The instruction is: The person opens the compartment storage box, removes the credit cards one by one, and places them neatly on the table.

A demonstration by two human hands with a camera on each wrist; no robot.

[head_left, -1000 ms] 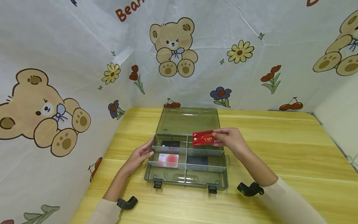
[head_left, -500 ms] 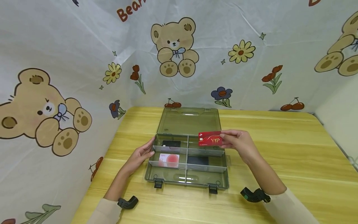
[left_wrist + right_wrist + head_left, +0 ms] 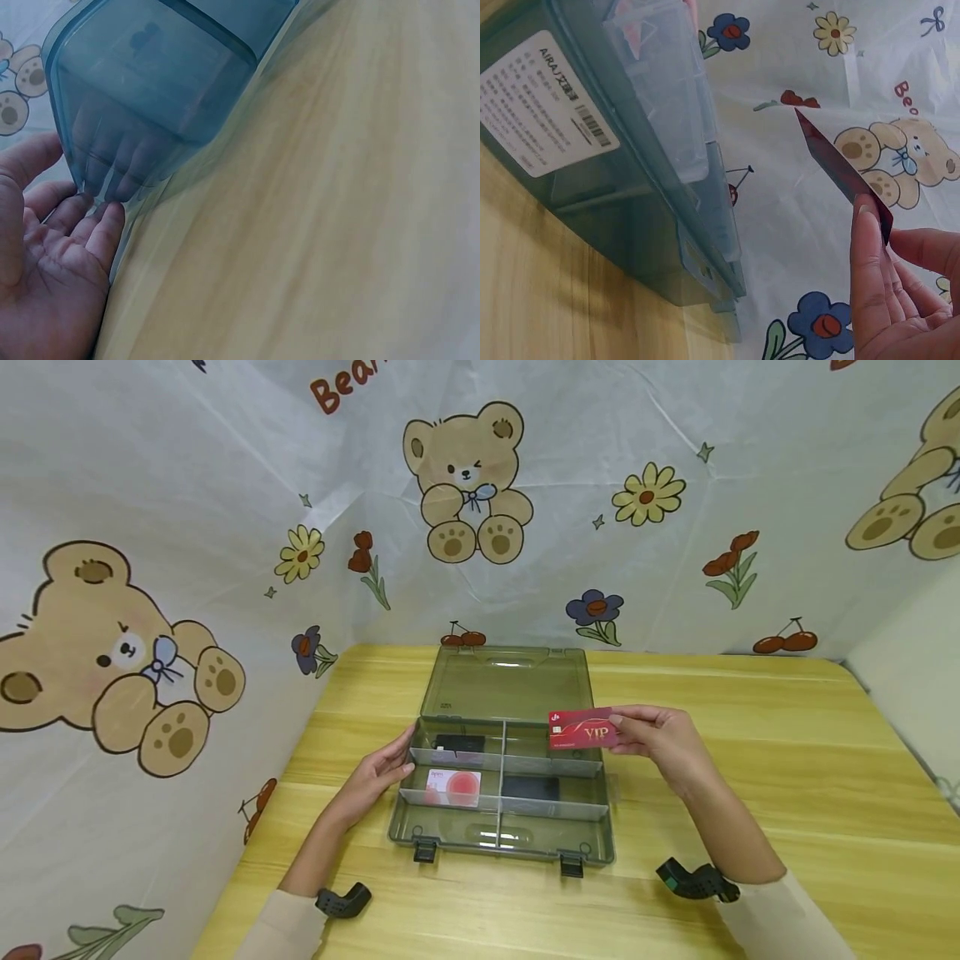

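In the head view my right hand (image 3: 662,745) pinches a red VIP card (image 3: 581,728) by its right end, over the back right compartment of an open, smoky-green storage box (image 3: 457,843). The right wrist view shows the card (image 3: 844,172) tilted, between thumb and fingers. At the box's left side, my left hand (image 3: 372,783) holds the wall, thumb at the rim; in the left wrist view its fingers meet the side. A white and pink card (image 3: 453,787) lies in the middle left compartment, a black item (image 3: 459,743) behind it, and a dark flat piece (image 3: 531,788) middle right.
The box's lid (image 3: 510,681) lies back toward the bear-printed cloth (image 3: 300,443). Two black latches (image 3: 424,852) hang at the box's front edge. The wooden table (image 3: 750,760) extends to the right.
My right hand has moved to the right with the red VIP card, from near the middle divider to above the right part of the back compartment. My left hand stays at the box.
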